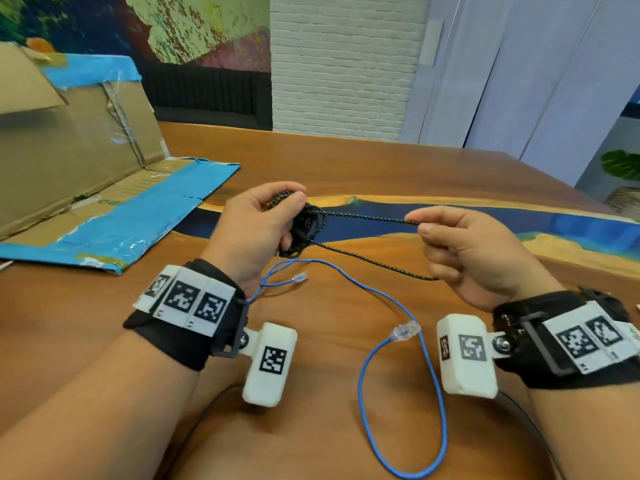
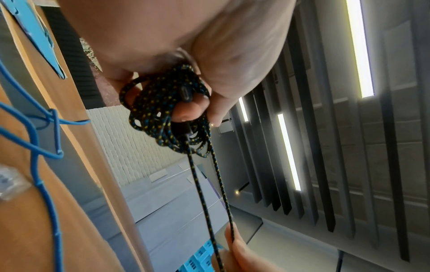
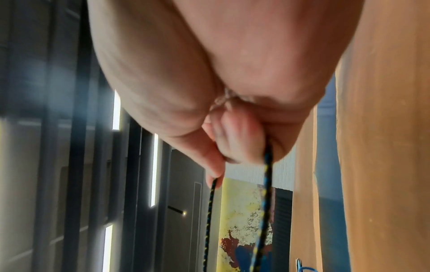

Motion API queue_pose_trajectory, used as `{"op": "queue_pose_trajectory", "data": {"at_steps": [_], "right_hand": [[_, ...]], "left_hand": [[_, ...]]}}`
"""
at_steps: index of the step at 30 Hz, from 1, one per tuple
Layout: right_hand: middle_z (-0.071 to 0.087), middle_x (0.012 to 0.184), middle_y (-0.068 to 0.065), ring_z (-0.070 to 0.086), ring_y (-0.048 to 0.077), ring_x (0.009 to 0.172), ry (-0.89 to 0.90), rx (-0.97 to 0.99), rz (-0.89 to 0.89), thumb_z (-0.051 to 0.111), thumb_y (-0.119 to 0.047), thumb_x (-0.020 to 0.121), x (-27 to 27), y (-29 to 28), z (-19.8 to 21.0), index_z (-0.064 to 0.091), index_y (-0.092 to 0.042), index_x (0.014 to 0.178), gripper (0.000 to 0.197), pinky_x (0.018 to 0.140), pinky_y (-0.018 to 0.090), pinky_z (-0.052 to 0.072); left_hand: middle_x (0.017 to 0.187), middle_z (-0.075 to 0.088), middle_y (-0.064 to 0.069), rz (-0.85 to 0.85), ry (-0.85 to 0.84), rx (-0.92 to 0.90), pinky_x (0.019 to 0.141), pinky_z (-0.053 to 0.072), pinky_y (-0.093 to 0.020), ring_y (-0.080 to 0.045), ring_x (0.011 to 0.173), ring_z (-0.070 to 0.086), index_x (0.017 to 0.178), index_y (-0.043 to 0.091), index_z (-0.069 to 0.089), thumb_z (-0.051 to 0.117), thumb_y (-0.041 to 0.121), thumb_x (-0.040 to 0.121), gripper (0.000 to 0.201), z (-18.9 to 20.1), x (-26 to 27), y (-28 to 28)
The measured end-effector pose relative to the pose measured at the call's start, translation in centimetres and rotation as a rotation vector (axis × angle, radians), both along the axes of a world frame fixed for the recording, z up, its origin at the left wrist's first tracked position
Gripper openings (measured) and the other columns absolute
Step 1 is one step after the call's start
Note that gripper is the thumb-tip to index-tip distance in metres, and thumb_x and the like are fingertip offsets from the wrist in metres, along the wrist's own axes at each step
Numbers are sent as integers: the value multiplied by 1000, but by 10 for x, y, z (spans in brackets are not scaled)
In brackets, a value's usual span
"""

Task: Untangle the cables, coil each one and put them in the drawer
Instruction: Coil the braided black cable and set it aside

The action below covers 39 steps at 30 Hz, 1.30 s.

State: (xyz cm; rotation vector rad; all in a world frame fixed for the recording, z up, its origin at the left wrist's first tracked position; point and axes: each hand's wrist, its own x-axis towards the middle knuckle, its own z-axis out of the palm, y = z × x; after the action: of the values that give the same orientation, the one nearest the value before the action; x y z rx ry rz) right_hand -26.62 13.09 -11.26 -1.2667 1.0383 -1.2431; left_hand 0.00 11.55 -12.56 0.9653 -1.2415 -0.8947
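My left hand (image 1: 263, 216) grips a bundle of black braided cable (image 1: 306, 226) with yellow and blue flecks, held above the wooden table (image 1: 346, 161). The coil (image 2: 163, 114) wraps round my curled fingers, with a dark plug among the loops. Two strands run from the coil to my right hand (image 1: 460, 244), which pinches the cable (image 3: 267, 165) between thumb and fingers. A thin blue network cable (image 1: 429, 375) lies loose on the table below both hands, its clear plugs (image 1: 406, 330) showing.
A flattened cardboard box (image 1: 86, 161) with blue tape lies at the left of the table. A blue resin strip (image 1: 485, 220) crosses the tabletop. White brick wall and pale panels stand behind. No drawer shows in any view.
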Motion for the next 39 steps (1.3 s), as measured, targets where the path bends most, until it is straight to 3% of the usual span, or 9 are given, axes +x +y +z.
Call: {"op": "queue_pose_trajectory", "data": {"at_steps": [7, 12, 15, 19, 24, 29, 33, 35, 39], "right_hand": [[30, 58, 1, 16, 14, 46, 239, -46, -58, 55, 1, 100, -17, -1, 5, 78, -12, 88, 29, 44, 24, 13], [51, 65, -6, 35, 15, 51, 449, -197, -142, 62, -6, 98, -11, -4, -3, 80, -25, 92, 27, 50, 29, 31], [72, 103, -14, 64, 6, 91, 462, -330, -40, 70, -14, 93, -3, 2, -1, 78, -38, 102, 26, 84, 29, 47], [65, 132, -8, 52, 4, 133, 408, -444, 112, 79, -27, 76, 6, 13, 8, 79, -38, 85, 14, 108, 35, 35], [63, 99, -20, 63, 16, 93, 555, -307, 254, 94, -40, 63, 24, 18, 1, 82, -24, 84, 29, 89, 34, 48], [63, 88, 3, 59, 15, 77, 554, -285, 210, 90, -21, 71, 30, 18, -2, 84, -22, 87, 17, 77, 32, 51], [59, 70, 16, 51, 24, 66, 571, -301, 180, 82, -14, 84, 34, 16, -9, 82, -19, 82, 5, 63, 48, 45], [53, 60, 6, 34, 18, 47, 391, -228, 226, 74, -13, 87, 30, 16, -9, 81, -18, 85, 9, 46, 32, 28], [48, 63, 2, 16, 4, 36, -127, -158, 257, 60, -13, 85, 12, 17, 5, 79, -20, 94, 22, 43, 14, 12]], "left_hand": [[52, 47, 11, -106, -110, 73, 49, 37, -21, -12, 49, 39, 106, 15, 73, 61, 16, 101, 14, 2, -9, 8], [59, 49, 11, -280, -71, 134, 52, 33, -17, -9, 52, 36, 116, 10, 70, 51, 7, 104, 23, 6, -13, 17], [60, 48, 10, -258, -63, 147, 51, 35, -15, -8, 50, 38, 116, 8, 69, 49, 7, 104, 24, 2, -21, 18], [67, 41, 4, -214, -64, 142, 52, 31, -17, -11, 53, 32, 116, 9, 68, 50, 7, 104, 22, -4, -31, 21], [59, 45, 11, -241, 8, 127, 54, 33, -18, -7, 52, 37, 117, 9, 68, 50, 7, 104, 22, -4, -39, 25], [59, 40, 8, -297, 78, 85, 57, 33, -22, -11, 54, 35, 123, 8, 64, 49, 7, 105, 24, 0, -36, 29], [62, 37, 3, -291, 103, 64, 53, 34, -19, -13, 55, 35, 121, 9, 65, 49, 8, 105, 23, 1, -32, 26], [60, 39, 5, -250, 108, 66, 54, 34, -19, -13, 54, 35, 119, 11, 66, 50, 8, 105, 22, 2, -30, 24], [52, 46, 13, -57, 122, 94, 49, 35, -19, -11, 51, 37, 111, 18, 69, 51, 10, 104, 21, 5, -21, 16]]}}
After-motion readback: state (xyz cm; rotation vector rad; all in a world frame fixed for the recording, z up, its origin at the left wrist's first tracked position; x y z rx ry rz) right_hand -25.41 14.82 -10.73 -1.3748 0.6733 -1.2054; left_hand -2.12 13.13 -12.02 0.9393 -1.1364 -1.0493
